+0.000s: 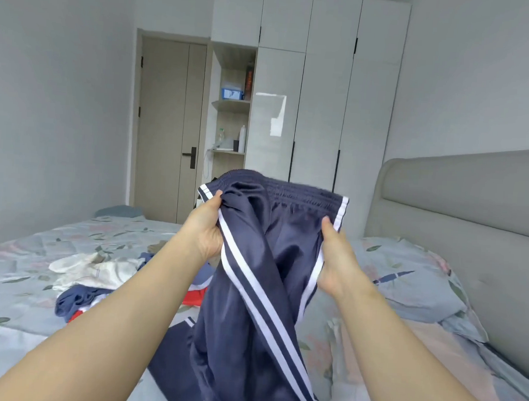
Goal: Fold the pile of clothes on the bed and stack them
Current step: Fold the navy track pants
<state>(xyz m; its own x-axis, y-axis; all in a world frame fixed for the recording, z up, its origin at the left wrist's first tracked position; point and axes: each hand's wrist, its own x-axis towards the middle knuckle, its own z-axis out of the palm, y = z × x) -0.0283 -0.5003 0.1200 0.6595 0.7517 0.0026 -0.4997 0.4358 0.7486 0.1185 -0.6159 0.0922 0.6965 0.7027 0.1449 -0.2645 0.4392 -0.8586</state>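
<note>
A person holds a pair of navy track pants (261, 280) up in the air above the near part of the bed (19, 281), both bare arms stretched forward. The pants have an elastic gathered waistband at the top and two white stripes down each side seam. The legs hang twisted together, down towards the near edge of the bed.

The left hand (204, 230) grips a bunch of fabric at the left end of the waistband, with the fingers curled into the cloth and the thumb pressed on top. The right hand (335, 260) pinches the right side seam just under the waistband. Its thumb lies on the near face of the cloth and its fingers are hidden behind it.

Below the hanging legs, a flat navy piece (170, 359) with a white stripe lies on the floral sheet. I cannot tell whether it belongs to the same pants or is another garment.

The rest of the pile sits near the middle of the bed, to the left of the pants. A crumpled white garment (94, 270) is on the far side of it, and a rumpled navy and red garment (75, 305) is just in front of that.

A pillow (413, 280) in the same floral cover lies at the right end of the bed, against a grey padded headboard (472, 219). Past the far edge of the bed stand a white wardrobe (325, 95), an open shelf niche (232, 105) holding a blue box (232, 93) and a white bottle (242, 138), and a closed beige door (168, 126).
</note>
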